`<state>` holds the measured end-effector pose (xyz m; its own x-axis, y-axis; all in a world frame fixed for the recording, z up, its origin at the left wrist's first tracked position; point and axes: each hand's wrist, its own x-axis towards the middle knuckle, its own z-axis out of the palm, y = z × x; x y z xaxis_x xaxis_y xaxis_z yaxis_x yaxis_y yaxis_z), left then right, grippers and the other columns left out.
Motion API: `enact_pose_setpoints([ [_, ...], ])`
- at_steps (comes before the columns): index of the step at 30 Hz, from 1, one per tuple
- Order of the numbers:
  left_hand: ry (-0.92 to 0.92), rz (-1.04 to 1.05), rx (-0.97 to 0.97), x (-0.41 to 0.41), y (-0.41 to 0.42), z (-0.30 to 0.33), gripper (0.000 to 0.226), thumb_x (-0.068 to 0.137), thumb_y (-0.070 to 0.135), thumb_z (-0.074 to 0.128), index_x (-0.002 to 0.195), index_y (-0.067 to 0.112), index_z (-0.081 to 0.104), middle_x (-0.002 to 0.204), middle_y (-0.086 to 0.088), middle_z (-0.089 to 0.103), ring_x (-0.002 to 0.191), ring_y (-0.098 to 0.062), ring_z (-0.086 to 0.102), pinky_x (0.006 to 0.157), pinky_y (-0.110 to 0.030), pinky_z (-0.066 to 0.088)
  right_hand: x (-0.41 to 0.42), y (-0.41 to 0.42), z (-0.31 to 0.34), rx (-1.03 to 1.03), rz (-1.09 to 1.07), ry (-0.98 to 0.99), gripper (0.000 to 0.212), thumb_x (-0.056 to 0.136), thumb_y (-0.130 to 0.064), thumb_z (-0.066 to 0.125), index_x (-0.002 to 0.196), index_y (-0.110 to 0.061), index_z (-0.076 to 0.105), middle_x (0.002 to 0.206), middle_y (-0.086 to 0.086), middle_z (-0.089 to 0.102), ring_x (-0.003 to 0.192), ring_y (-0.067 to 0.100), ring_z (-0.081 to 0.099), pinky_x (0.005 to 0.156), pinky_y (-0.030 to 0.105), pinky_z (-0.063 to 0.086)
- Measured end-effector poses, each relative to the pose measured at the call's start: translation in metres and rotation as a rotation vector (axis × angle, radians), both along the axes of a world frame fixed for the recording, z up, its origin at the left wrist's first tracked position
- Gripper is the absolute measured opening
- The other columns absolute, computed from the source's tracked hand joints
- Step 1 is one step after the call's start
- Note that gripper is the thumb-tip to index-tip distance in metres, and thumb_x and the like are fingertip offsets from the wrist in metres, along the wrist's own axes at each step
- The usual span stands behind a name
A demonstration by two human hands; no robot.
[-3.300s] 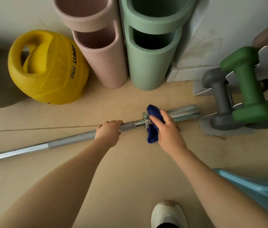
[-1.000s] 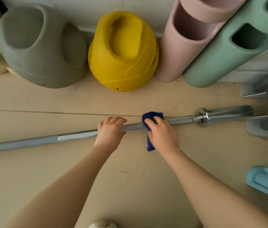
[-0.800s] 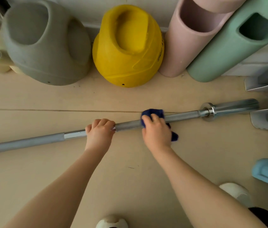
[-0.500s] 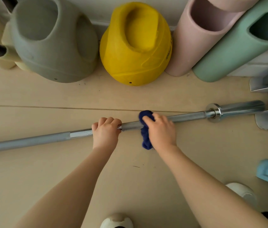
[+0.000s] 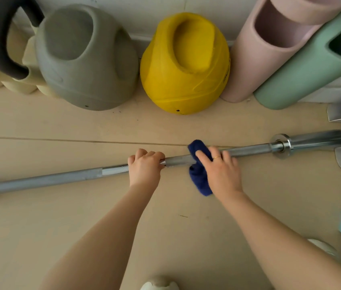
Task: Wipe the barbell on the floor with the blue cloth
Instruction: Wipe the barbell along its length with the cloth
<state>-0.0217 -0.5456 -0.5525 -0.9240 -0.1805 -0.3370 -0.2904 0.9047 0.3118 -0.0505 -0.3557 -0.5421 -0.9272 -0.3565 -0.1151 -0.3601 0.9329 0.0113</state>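
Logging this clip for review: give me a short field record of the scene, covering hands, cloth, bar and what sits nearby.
left hand: left hand grips the barbell shaft
right hand: right hand holds the blue cloth wrapped over the shaft
barbell: lies on the floor, sleeve end to the right
cloth position: just right of the left hand, well short of the collar
near wall: grey kettlebell, yellow kettlebell, pink roller, green roller
bottom edge: shoe tip
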Motion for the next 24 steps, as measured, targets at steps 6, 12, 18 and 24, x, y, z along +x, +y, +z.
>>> enact_pose_setpoints([
  [6,-0.059,0.04,0.018,-0.01,0.001,0.002,0.028,0.098,0.026,0.044,0.122,0.026,0.058,0.119,0.007,0.064,0.116,-0.024,0.04,0.088,-0.033,0.028,-0.003,-0.012,0.003,-0.089,-0.285,-0.155,0.045,0.09,-0.011,0.046,0.134,-0.02,0.042,0.146,0.013,0.034,0.11,0.039,0.044,0.087,0.044,0.041],
  [12,-0.084,0.039,-0.005,-0.015,0.0,0.003,0.03,0.1,0.026,0.039,0.124,0.027,0.057,0.12,0.007,0.062,0.116,-0.024,0.039,0.089,-0.033,0.028,-0.003,-0.029,-0.003,-0.161,0.022,-0.162,0.055,0.074,0.004,0.059,0.126,-0.016,0.056,0.134,0.016,0.051,0.096,0.041,0.055,0.074,0.044,0.048],
  [18,-0.106,-0.111,-0.123,-0.016,-0.002,0.0,0.023,0.096,0.023,0.047,0.117,0.023,0.057,0.124,0.009,0.057,0.128,-0.025,0.032,0.098,-0.036,0.025,-0.004,-0.027,-0.001,-0.163,-0.36,-0.231,0.057,0.09,-0.006,0.045,0.142,-0.025,0.03,0.151,0.009,0.025,0.105,0.038,0.046,0.089,0.042,0.04],
  [24,-0.023,-0.038,-0.118,-0.009,0.009,0.0,0.02,0.093,0.014,0.048,0.109,0.013,0.059,0.109,-0.002,0.062,0.11,-0.027,0.045,0.081,-0.031,0.028,0.019,-0.066,-0.003,-0.35,0.016,-0.277,0.061,0.075,0.002,0.062,0.129,-0.026,0.051,0.136,0.01,0.048,0.086,0.035,0.054,0.074,0.041,0.051],
])
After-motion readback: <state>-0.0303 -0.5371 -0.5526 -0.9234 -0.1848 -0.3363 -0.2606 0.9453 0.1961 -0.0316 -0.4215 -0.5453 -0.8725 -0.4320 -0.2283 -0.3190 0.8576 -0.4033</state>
